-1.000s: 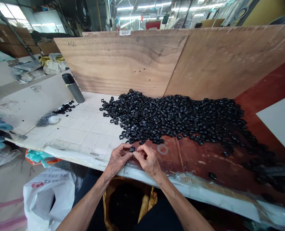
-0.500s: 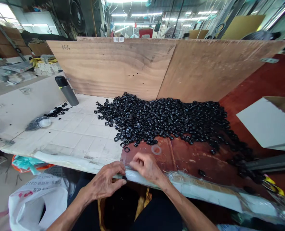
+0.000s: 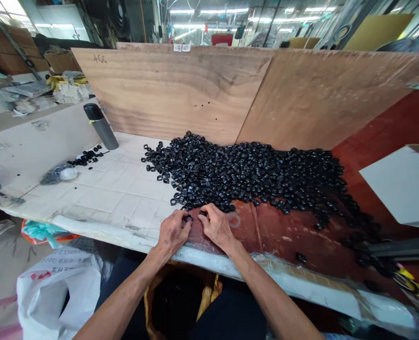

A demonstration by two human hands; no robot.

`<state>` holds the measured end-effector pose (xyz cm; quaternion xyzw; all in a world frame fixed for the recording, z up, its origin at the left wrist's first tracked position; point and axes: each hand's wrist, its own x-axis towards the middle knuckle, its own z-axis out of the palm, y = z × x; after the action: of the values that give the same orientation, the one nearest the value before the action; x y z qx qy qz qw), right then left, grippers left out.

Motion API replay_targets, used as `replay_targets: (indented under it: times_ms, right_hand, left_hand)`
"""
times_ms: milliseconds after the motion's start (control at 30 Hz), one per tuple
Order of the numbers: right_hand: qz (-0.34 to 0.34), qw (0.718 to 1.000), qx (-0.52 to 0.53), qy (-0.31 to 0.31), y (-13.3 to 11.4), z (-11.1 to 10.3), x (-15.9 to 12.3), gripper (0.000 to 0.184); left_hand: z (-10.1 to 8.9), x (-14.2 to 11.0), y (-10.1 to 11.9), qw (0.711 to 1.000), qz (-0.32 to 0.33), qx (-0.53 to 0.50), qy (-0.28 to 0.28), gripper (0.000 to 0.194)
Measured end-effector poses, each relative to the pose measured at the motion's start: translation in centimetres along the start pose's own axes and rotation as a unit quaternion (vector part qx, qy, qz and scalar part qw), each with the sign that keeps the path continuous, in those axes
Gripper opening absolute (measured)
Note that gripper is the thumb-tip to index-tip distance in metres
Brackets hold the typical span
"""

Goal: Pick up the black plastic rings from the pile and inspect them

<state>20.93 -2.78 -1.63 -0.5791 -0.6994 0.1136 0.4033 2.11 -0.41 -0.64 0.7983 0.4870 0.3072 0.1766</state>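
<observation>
"What's the left hand [image 3: 172, 231] doing?"

"Its grip is narrow, fingers and thumb closed on a small black ring [image 3: 187, 218], low in the middle of the frame, just below the front edge of the heap."

"And the right hand [image 3: 216, 226]?"

"It's right beside the left, curled, with its fingertips [image 3: 208, 210] at a second black ring [image 3: 203, 213]. I can't tell whether that grip holds the ring or only touches it."

"Where's the heap?"

"The pile of black rings [image 3: 248, 174] spreads across the centre, over the white tiled bench [image 3: 124, 193] and a red-brown board [image 3: 287, 231], up against a plywood panel [image 3: 170, 94]."

"Anything to the left?"

"A grey bottle [image 3: 101, 126] with a black cap stands at the pile's left, a small cluster of rings [image 3: 87, 157] lying near it. A white plastic bag [image 3: 54, 293] sits at lower left, below the bench."
</observation>
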Motion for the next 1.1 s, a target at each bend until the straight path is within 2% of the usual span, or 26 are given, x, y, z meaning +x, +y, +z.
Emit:
replay_targets:
  times_ms: [100,200,333,467,567,700,833,933,1033,1100]
  right_hand:
    - [0.043,0.992,0.118,0.000,-0.1,-0.5,0.4,0.010]
    - [0.025,0.978,0.202,-0.042,-0.7,-0.7,0.8,0.010]
    - [-0.009,0.969,0.236,-0.069,-1.2,-0.9,1.0,0.020]
    - [0.028,0.961,0.260,-0.087,-1.1,-1.0,0.8,0.017]
    - [0.065,0.947,0.300,-0.091,-0.9,-0.8,0.6,0.013]
    - [0.097,0.933,0.332,-0.094,-1.1,-0.9,0.8,0.021]
    - [0.110,0.922,0.358,-0.099,-1.6,-1.8,1.1,0.028]
    - [0.110,0.921,0.361,-0.094,-1.7,-2.2,1.2,0.023]
    - [0.150,0.904,0.390,-0.088,-1.6,-2.1,1.2,0.019]
    - [0.160,0.904,0.388,-0.078,-1.5,-1.8,1.1,0.017]
  left_hand:
    - [-0.4,0.0,0.2,0.999,0.013,-0.033,0.000,0.017]
    - [-0.6,0.1,0.4,0.998,0.018,-0.063,0.002,0.025]
    - [-0.6,0.0,0.3,0.984,-0.016,-0.176,-0.002,0.033]
    - [-0.4,-0.1,0.1,0.961,-0.039,-0.275,-0.005,0.031]
    - [-0.6,-0.1,0.3,0.959,-0.018,-0.282,-0.011,0.026]
    - [-1.1,0.0,0.5,0.963,0.008,-0.269,-0.009,0.023]
    - [-1.3,0.1,0.6,0.957,-0.009,-0.290,-0.001,0.023]
    - [-1.2,0.1,0.6,0.951,-0.020,-0.307,0.002,0.023]
    - [-1.1,0.0,0.5,0.950,-0.025,-0.310,-0.001,0.024]
    - [-1.1,0.0,0.4,0.949,-0.025,-0.313,-0.006,0.023]
